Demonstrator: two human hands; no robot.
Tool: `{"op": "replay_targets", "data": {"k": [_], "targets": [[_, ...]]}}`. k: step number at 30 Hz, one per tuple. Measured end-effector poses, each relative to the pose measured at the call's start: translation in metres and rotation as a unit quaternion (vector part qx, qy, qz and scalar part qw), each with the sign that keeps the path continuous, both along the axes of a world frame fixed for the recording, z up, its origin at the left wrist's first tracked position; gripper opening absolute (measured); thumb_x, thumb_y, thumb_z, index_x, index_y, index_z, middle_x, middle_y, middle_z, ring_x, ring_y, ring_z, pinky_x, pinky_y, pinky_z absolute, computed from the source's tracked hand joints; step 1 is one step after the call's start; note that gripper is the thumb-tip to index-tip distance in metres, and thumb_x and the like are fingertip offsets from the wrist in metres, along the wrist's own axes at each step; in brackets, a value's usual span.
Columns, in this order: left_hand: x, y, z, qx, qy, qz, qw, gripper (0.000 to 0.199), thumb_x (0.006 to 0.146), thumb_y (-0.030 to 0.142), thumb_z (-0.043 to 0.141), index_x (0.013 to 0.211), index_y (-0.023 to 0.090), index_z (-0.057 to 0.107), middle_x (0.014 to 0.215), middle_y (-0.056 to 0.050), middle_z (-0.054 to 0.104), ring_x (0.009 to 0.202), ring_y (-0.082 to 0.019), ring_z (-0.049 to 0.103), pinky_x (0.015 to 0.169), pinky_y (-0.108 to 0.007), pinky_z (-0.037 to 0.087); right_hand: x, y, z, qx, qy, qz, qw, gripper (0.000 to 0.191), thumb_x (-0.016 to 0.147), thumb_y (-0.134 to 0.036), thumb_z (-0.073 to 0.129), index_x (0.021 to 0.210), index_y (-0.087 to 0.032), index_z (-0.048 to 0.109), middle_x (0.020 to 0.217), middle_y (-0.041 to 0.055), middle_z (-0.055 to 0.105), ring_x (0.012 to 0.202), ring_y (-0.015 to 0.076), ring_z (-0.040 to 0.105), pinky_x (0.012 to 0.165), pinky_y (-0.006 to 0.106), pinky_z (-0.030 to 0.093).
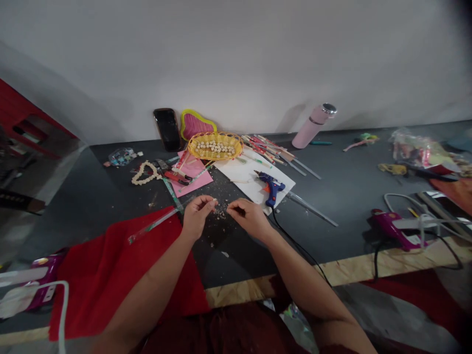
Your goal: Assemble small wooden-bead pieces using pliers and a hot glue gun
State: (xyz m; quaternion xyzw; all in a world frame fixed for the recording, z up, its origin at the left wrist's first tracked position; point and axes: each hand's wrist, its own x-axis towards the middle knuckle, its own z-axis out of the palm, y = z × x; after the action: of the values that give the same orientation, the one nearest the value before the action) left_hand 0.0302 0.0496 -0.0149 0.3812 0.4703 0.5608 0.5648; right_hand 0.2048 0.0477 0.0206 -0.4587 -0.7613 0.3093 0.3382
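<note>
Near: one red felt-like cloth [121, 260], soft and flat, lower left. Two glossy purple plastic power blocks: one [42, 275] at the lower left edge, one [396, 228] at right.

Centre: two bare hands, apart, above the smooth black tabletop [346, 196]. Left hand [197, 216]: thumb and fingertips pinch one small pale piece [215, 200], just left of frame centre. Right hand [252, 219]: fingers curled toward the thumb; cannot tell whether they hold anything. Pale crumbs [220, 215], irregular, uncounted, lie between the hands.

Just beyond: one blue plastic glue gun [271, 188], black-corded, on one white sheet [239, 173]. Left of it, pink paper [202, 186]; farther left, one knobbly cream heart-like outline [135, 180].

Far: one oval yellow woven basket [216, 156], upper centre, containing many small pale rounded pieces [221, 147], too crowded to count. Behind it, one ribbed pink heart-like shape [197, 125], yellow-edged. One dark phone [167, 130] leans on the wall, upper left; one cylindrical pink bottle [309, 130], upper right.
</note>
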Motion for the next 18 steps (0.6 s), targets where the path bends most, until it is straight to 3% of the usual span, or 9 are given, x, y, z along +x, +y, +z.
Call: {"op": "replay_targets", "data": {"k": [6, 18], "targets": [[0.009, -0.010, 0.006, 0.025, 0.050, -0.028, 0.998, 0.015, 0.071, 0.028, 0.066, 0.080, 0.016, 0.063, 0.068, 0.001, 0.061, 0.063, -0.010, 0.053, 0.064, -0.022, 0.042, -0.018, -0.009, -0.007, -0.001, 0.117, -0.068, 0.991, 0.015, 0.085, -0.031, 0.053, 0.079, -0.020, 0.061, 0.074, 0.0019, 0.061, 0.067, 0.0142, 0.055, 0.064, 0.026, 0.043], [0.012, -0.013, 0.010, 0.017, 0.044, -0.044, 0.998, 0.013, 0.070, 0.028, 0.067, 0.076, 0.017, 0.064, 0.065, 0.001, 0.060, 0.061, -0.011, 0.052, 0.061, -0.022, 0.041, -0.019, -0.007, -0.014, -0.022, 0.137, -0.084, 0.987, 0.016, 0.082, -0.034, 0.055, 0.075, -0.020, 0.060, 0.072, 0.0010, 0.060, 0.065, 0.0134, 0.053, 0.063, 0.026, 0.043]]}}
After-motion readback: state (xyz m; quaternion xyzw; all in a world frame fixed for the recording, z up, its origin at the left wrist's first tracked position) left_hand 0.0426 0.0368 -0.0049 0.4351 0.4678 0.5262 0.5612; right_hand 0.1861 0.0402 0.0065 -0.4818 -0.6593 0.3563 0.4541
